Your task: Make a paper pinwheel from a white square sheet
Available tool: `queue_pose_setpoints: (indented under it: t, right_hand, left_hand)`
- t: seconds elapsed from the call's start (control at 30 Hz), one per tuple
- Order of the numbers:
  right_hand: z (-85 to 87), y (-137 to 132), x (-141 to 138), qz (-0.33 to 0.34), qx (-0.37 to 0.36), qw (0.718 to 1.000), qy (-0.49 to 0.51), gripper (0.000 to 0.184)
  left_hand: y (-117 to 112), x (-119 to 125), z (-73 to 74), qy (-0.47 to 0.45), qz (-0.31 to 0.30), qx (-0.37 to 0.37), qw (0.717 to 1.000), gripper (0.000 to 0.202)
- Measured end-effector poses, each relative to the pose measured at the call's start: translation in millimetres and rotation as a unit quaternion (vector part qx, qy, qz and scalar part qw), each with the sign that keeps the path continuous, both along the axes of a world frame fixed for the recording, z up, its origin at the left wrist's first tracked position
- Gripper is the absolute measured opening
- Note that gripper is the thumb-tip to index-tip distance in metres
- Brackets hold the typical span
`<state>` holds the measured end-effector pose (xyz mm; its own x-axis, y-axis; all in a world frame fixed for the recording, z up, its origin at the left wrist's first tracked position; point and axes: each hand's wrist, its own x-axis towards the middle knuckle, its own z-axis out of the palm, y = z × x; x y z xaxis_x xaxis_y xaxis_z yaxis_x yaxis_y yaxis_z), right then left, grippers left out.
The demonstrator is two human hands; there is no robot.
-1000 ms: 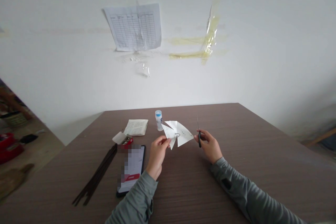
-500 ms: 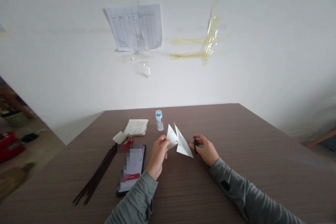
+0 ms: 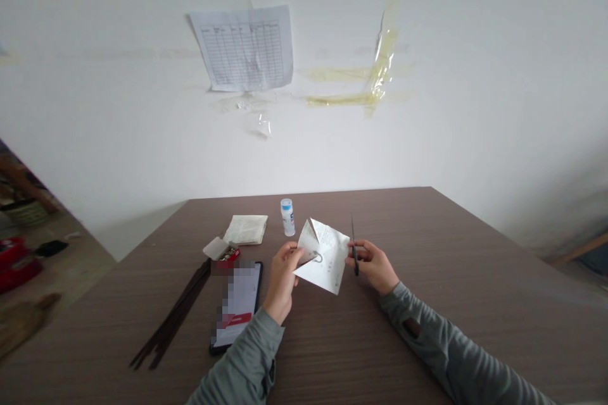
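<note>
A square of off-white paper [image 3: 330, 262] with handwriting or print is pinched at its left side by my left hand [image 3: 281, 280]. Slits run in from its top left and lower left corners, and a small curl or curved mark shows near its middle. My right hand [image 3: 378, 267] is closed around small black-handled scissors [image 3: 355, 258], their thin blades pointing up and away from me. The fingers of that hand are at the paper's right edge; whether they grip it, I cannot tell.
Left of my hands lie a phone [image 3: 240, 307], a bundle of dark strips [image 3: 173, 313] and an opened red-and-white box [image 3: 227, 255] of small items. Behind stand a white glue bottle [image 3: 287, 218] and a folded paper stack [image 3: 246, 230]. A wall [image 3: 361, 158] closes off the table's far edge.
The paper has turned from nearly edge-on to facing me, opening out between both hands. My right hand's fingers have come to its right edge, and the scissors now show their blades upright.
</note>
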<state>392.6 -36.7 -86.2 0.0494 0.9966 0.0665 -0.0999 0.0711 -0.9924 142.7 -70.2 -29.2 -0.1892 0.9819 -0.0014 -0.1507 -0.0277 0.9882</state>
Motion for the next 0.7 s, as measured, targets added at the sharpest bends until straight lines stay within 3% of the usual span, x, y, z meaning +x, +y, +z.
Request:
queue_pose_setpoints:
  t: [0.27, 0.43, 0.7]
  right_hand:
    - [1.3, 0.0, 0.3, -0.055, 0.021, 0.998, 0.005, 0.069]
    - [3.9, -0.7, -2.5, -0.087, 0.032, 0.995, 0.030, 0.079]
    - [0.9, -2.0, -5.5, -0.109, 0.043, 0.992, 0.057, 0.076]
  left_hand:
    - [4.2, -1.6, -2.5, -0.023, 0.048, -0.004, 0.999, 0.058]
    - [1.3, -2.4, -1.9, -0.020, -0.021, -0.010, 1.000, 0.066]
    - [-6.1, 7.7, -10.6, 0.017, -0.136, -0.034, 0.990, 0.045]
